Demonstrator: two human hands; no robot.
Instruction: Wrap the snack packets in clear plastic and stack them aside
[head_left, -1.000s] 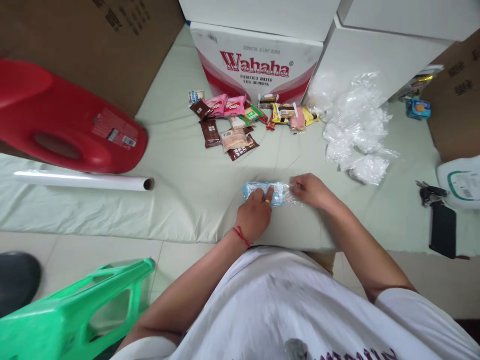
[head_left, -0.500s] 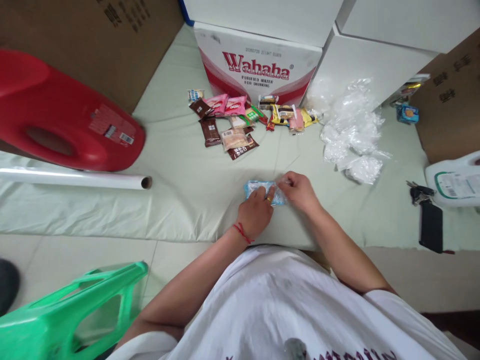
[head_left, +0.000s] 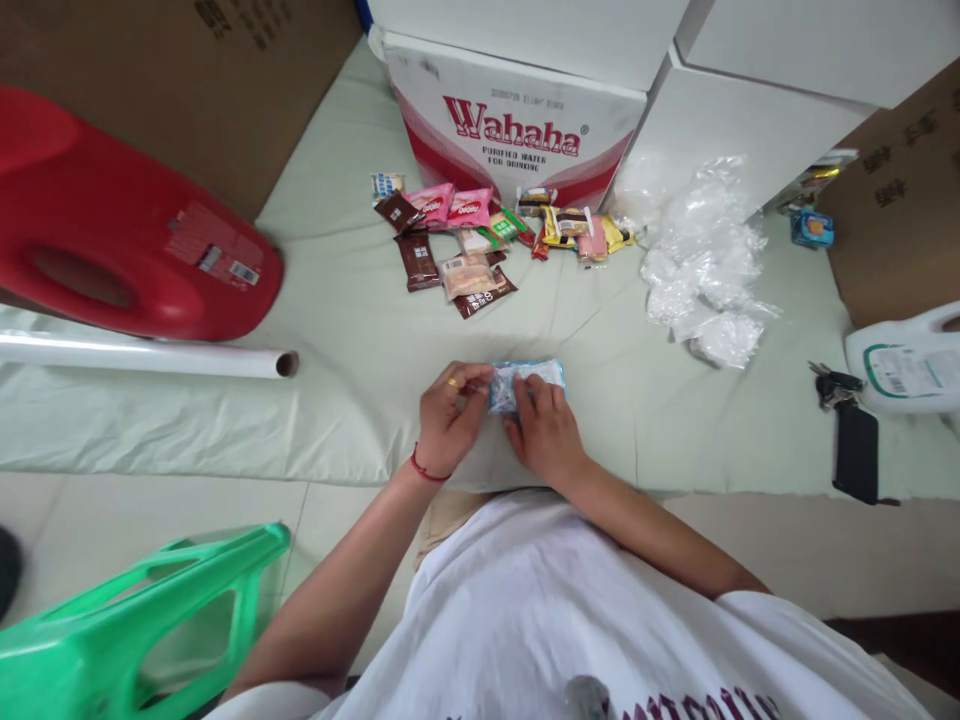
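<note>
A small flat light-blue packet [head_left: 553,374], wrapped in clear plastic, lies on the cloth in front of me. At its left end my left hand [head_left: 452,412] is closed in a pinch, with thumb and forefinger together on the clear plastic wrap. My right hand [head_left: 550,432] rests on the packet from the near side. Its fingers press down on the top and are slightly apart, with the thumb by the near edge. The fingers cover part of the packet.
Snack packets [head_left: 469,275] lie in a loose group before a Wahaha box [head_left: 517,130]. Clear plastic-wrapped bundles [head_left: 705,270] are heaped to the right. A white roll [head_left: 150,355] and red jug [head_left: 150,230] lie left; a black phone [head_left: 856,452], keys [head_left: 829,385] and white bottle [head_left: 907,355] are right.
The hands have swapped roles: the left moved from pressing the packet to pinching at its left end. My right hand left the right end and now presses on top.
</note>
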